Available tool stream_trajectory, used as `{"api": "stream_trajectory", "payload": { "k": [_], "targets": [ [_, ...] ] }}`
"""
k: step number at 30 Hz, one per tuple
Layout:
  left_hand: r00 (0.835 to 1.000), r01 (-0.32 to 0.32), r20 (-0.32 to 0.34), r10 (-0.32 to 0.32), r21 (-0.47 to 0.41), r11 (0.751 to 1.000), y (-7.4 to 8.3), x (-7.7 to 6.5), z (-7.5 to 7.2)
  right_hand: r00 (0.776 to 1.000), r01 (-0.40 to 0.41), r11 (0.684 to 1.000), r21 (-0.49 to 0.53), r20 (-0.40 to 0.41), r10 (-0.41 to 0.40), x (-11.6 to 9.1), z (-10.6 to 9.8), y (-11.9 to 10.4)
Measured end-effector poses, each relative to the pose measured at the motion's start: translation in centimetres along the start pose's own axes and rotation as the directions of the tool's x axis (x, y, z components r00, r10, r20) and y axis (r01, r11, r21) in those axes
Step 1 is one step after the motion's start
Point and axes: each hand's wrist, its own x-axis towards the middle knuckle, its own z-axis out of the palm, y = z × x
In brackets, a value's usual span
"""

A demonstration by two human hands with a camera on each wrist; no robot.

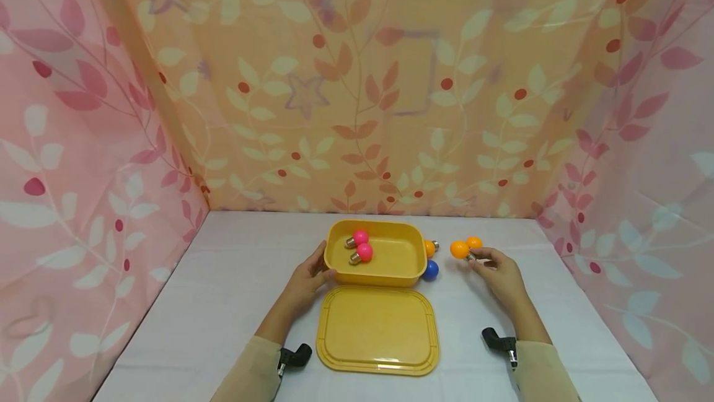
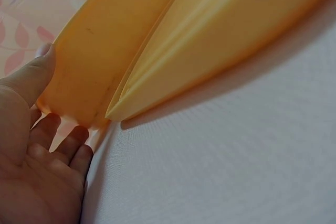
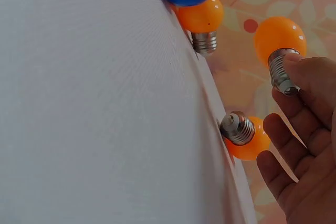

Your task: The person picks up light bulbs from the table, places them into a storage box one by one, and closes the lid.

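Note:
My left hand (image 1: 308, 273) holds the left end of an open yellow box (image 1: 404, 279), thumb at the near corner and fingers around the end. Inside the box lie two pink light bulbs (image 1: 365, 252) with metal screw bases. My right hand (image 1: 502, 275) pinches an orange light bulb (image 3: 280, 34) by its metal base between thumb and index finger, orange globe pointing away from the palm. Another orange bulb (image 3: 255, 142) lies just behind it on the table. By the box's right side are a third orange bulb (image 1: 429, 248) and a round blue bulb (image 1: 431, 270), its base hidden.
A yellow lid (image 1: 378, 331) lies flat on the white cloth-covered table (image 1: 223, 303), right in front of the box. Patterned curtains (image 1: 357, 80) stand along the back and both sides. Black wrist cameras (image 1: 298, 356) stick out from both sleeves.

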Motion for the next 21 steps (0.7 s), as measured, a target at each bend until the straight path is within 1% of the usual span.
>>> {"api": "stream_trajectory", "payload": {
  "k": [3, 8, 10, 15, 21],
  "targets": [
    [1.0, -0.009, 0.0, 0.009, 0.002, 1.0, 0.0, 0.1, 0.0, 1.0, 0.021, 1.0, -0.003, -0.01, -0.021, 0.0, 0.1, -0.5],
    [1.0, 0.005, -0.006, -0.005, 0.011, 1.0, 0.0, 0.0, -0.1, 0.998, 0.061, 0.998, -0.02, -0.027, -0.061, 0.1, 0.1, -1.4],
    [1.0, 0.022, -0.009, -0.021, 0.01, 1.0, 0.0, -0.1, -0.1, 0.997, 0.073, 0.997, -0.026, -0.032, -0.073, 0.1, 0.1, -2.1],
    [0.999, 0.035, -0.012, -0.035, 0.011, 0.999, 0.0, 0.0, -0.1, 0.995, 0.098, 0.994, -0.038, -0.021, -0.099, -0.1, 0.1, -4.2],
    [1.0, 0.01, 0.006, -0.01, 0.007, 1.0, 0.1, 0.0, -0.1, 0.99, 0.141, 0.99, -0.029, -0.017, -0.142, -0.6, 0.5, -6.1]
  ]
}}
